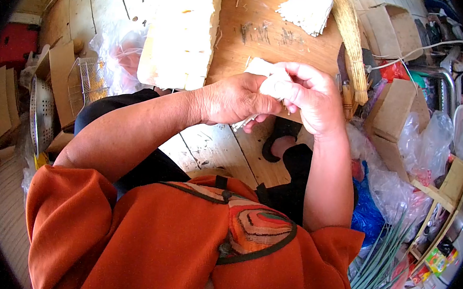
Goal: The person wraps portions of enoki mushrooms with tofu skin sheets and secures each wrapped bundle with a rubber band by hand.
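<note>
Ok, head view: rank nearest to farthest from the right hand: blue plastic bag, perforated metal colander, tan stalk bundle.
1. Tan stalk bundle, ahead, slightly right.
2. Blue plastic bag, lower right.
3. Perforated metal colander, far left.

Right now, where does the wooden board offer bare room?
The wooden board is mostly bare between the long pale slab and the small white stack, beyond the left hand; its right edge is crowded by straw.
</note>
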{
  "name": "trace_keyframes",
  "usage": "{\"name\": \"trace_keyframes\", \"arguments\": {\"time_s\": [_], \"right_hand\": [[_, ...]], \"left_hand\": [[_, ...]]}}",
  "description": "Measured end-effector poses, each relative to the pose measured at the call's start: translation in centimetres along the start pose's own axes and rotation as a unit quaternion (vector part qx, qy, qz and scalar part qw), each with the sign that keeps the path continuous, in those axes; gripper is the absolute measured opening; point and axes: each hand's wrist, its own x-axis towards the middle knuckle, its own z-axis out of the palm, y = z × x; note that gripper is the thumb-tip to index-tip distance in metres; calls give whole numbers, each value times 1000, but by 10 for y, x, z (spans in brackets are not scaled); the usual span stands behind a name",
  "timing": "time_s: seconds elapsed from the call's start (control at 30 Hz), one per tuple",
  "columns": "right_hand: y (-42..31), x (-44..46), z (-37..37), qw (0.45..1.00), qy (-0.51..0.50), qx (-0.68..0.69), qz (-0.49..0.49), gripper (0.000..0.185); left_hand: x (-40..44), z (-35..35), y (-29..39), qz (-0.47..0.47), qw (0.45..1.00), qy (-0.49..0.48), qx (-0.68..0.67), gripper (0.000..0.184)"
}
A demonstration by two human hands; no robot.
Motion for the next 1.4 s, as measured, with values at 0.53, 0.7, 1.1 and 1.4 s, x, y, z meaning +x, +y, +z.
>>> {"name": "trace_keyframes", "arguments": {"time_s": [0.53,0.7,1.1,1.4], "right_hand": [[18,-13,-88,926,239,-261,134,20],[77,0,-118,863,246,-421,135,20],[82,25,-105,801,212,-558,46,14],[36,7,-73,933,266,-223,89,15]], "left_hand": [[9,-3,20,77,977,155,-124,18],[6,-8,21,99,973,176,-109,17],[10,-19,21,78,968,217,-98,17],[17,-7,13,71,976,202,-25,21]]}}
